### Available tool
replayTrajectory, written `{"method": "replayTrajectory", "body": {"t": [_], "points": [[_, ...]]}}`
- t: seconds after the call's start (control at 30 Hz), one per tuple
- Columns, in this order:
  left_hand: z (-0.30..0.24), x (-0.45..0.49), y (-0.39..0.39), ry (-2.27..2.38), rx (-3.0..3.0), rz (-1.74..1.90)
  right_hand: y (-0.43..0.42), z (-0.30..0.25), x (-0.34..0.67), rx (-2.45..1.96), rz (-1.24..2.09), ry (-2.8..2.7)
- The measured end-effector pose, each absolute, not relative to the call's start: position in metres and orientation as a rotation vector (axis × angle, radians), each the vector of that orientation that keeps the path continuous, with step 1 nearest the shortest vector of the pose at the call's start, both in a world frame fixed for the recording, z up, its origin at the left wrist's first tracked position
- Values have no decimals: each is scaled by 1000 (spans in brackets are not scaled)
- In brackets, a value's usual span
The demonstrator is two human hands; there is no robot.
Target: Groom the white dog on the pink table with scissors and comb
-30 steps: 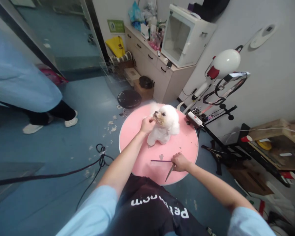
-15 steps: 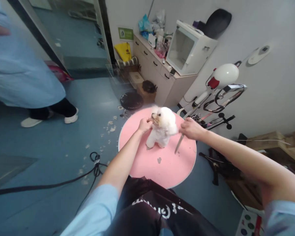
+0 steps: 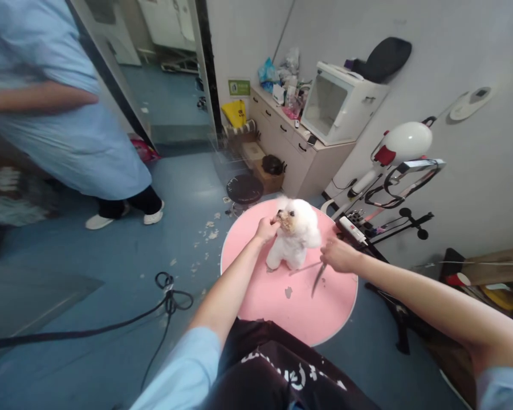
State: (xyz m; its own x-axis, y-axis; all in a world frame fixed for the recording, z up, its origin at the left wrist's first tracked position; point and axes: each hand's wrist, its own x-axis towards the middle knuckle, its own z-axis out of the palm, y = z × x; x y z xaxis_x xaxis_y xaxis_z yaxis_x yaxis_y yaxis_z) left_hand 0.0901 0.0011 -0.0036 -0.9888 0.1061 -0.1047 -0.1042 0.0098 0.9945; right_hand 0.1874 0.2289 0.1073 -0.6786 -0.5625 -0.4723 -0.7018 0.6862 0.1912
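A fluffy white dog (image 3: 302,219) sits on a round pink grooming table (image 3: 265,304), its head turned toward the left. My left hand (image 3: 267,229) is closed at the dog's muzzle, fingers pinched under its chin. To the right of the dog, my right hand (image 3: 337,254) grips a pair of scissors (image 3: 318,281) by the handles. The blades are spread, one pointing toward the dog's feet and the other down toward the tabletop. They are apart from the fur. A small grey tuft (image 3: 288,292) lies on the table in front of the dog.
A co-worker in a blue gown (image 3: 98,142) stands at the left. Behind the table are a black round stool (image 3: 244,188) and a drawer cabinet (image 3: 297,149) bearing a white glass-doored box (image 3: 340,102). A white-and-red dryer (image 3: 408,141) stands right. A black cable (image 3: 111,327) crosses the floor.
The scissors' blades have spread apart, and my right hand has dropped slightly relative to the dog. My left hand stays at the muzzle. The whole view has shifted, and the co-worker's forearm shows more.
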Motion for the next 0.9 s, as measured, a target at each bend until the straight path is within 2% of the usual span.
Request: {"method": "replayTrajectory", "body": {"t": [0.2,0.3,0.47,0.57,0.67,0.8,0.9], "points": [[15,100,14,2263,146,1972,221,85,210,-685,377,2779],[16,104,19,2314,142,1924,222,40,242,-533,21,2589],[10,108,19,2370,108,1886,212,-52,303,-263,-361,2527],[12,115,19,2414,97,1876,191,-82,316,-6,-760,2602],[17,124,17,2442,90,1877,147,-93,305,283,-1316,2612],[22,133,11,2453,53,1877,69,-92,265,441,-2106,2368],[25,135,7,2459,35,1857,25,-87,234,503,-2504,2120]]}}
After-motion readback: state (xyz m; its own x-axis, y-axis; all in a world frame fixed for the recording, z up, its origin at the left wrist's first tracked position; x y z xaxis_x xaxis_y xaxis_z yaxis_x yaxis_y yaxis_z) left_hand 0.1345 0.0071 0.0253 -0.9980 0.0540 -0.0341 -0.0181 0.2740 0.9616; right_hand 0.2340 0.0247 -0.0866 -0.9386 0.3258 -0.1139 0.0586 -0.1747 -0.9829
